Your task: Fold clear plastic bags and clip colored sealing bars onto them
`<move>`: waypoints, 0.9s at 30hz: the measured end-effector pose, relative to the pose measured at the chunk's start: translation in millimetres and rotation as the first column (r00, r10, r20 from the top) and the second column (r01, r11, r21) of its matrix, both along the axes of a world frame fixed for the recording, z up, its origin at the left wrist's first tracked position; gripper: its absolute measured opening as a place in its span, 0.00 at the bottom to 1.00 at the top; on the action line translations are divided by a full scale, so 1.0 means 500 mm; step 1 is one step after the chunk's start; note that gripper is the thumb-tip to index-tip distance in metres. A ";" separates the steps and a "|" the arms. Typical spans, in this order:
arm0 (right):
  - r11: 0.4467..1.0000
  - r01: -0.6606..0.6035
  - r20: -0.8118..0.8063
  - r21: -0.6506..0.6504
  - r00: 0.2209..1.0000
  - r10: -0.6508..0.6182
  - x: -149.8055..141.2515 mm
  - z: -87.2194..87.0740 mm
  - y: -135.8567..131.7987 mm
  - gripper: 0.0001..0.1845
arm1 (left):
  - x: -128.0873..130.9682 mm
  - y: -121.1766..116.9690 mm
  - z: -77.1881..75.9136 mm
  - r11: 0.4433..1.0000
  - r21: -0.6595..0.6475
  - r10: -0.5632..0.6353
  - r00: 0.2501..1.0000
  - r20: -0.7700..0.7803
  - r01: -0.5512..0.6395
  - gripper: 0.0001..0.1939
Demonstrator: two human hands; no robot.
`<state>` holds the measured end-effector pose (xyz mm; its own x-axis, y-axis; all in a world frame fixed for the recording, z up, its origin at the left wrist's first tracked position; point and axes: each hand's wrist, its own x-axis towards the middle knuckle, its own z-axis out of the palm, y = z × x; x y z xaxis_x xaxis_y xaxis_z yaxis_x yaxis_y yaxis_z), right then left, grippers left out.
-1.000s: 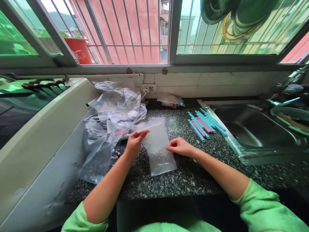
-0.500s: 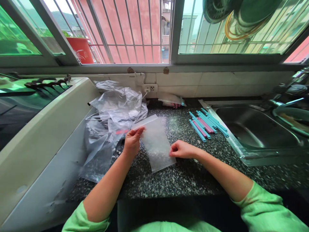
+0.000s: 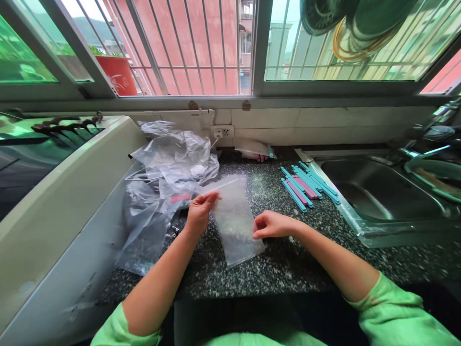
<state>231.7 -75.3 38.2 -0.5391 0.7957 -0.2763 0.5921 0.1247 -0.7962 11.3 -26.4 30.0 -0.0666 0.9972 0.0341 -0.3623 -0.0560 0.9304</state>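
Note:
Between my hands is a translucent zip bag [image 3: 236, 226], flat and tilted above the dark speckled counter [image 3: 281, 266]. My left hand [image 3: 201, 210] pinches its upper left edge near the seal strip, thumb on top. My right hand [image 3: 270, 224] is closed at the bag's right edge, thumb and finger together on it. Right of the bag, several blue sealing clips [image 3: 296, 194] and some pink clips [image 3: 305, 187] lie side by side on the counter. A heap of clear plastic bags [image 3: 176, 158] sits just left of my left hand.
A steel sink [image 3: 378, 187] is set into the counter at right, with a green basin [image 3: 432, 178] by it. A pale appliance [image 3: 90, 173] borders the left side. By the wall lie a filled clear bag [image 3: 252, 149] and a socket [image 3: 223, 131].
The zip bag has shifted slightly down, its lower edge now nearer me. Both hands keep their places at its edges, the left moving slightly right and down.

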 end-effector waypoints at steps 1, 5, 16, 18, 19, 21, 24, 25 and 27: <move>0.998 0.059 -0.071 0.014 0.996 -0.058 -0.001 -0.001 0.003 0.11 | 0.001 -0.001 -0.005 0.999 0.001 -0.035 0.998 -0.045 0.035 0.17; 0.921 0.379 -0.321 0.089 0.886 -0.334 -0.005 -0.002 0.018 0.14 | 0.012 -0.014 -0.021 0.974 -0.030 -0.223 0.941 -0.254 0.223 0.17; 0.831 0.511 -0.434 0.220 0.814 -0.386 -0.003 -0.004 0.018 0.11 | 0.030 -0.036 -0.008 0.922 -0.060 -0.377 0.847 -0.374 0.384 0.18; 0.817 0.514 -0.434 0.260 0.819 -0.377 -0.007 -0.004 0.015 0.11 | 0.029 -0.036 -0.007 0.931 -0.057 -0.357 0.864 -0.356 0.361 0.18; 0.815 0.512 -0.435 0.272 0.820 -0.371 -0.008 -0.003 0.014 0.11 | 0.029 -0.036 -0.006 0.938 -0.050 -0.338 0.873 -0.350 0.343 0.18; 0.822 0.503 -0.438 0.269 0.823 -0.361 -0.010 -0.002 0.013 0.11 | 0.030 -0.035 -0.003 0.950 -0.024 -0.300 0.890 -0.343 0.312 0.17; 0.857 0.472 -0.431 0.208 0.830 -0.353 -0.009 -0.002 0.014 0.12 | 0.033 -0.036 0.002 0.949 0.014 -0.291 0.893 -0.343 0.315 0.17; 0.869 0.460 -0.426 0.183 0.834 -0.352 -0.009 -0.002 0.014 0.12 | 0.034 -0.036 0.003 0.946 0.023 -0.296 0.888 -0.351 0.324 0.17; 0.884 0.444 -0.419 0.144 0.837 -0.352 -0.008 -0.004 0.015 0.12 | 0.035 -0.038 0.004 0.939 0.036 -0.306 0.875 -0.374 0.343 0.18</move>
<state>227.6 -67.8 36.0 -0.1865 0.9780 0.0934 0.2960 0.1465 -0.9439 28.7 -45.3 31.9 0.2953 0.9510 0.0920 -0.0195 -0.0903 0.9957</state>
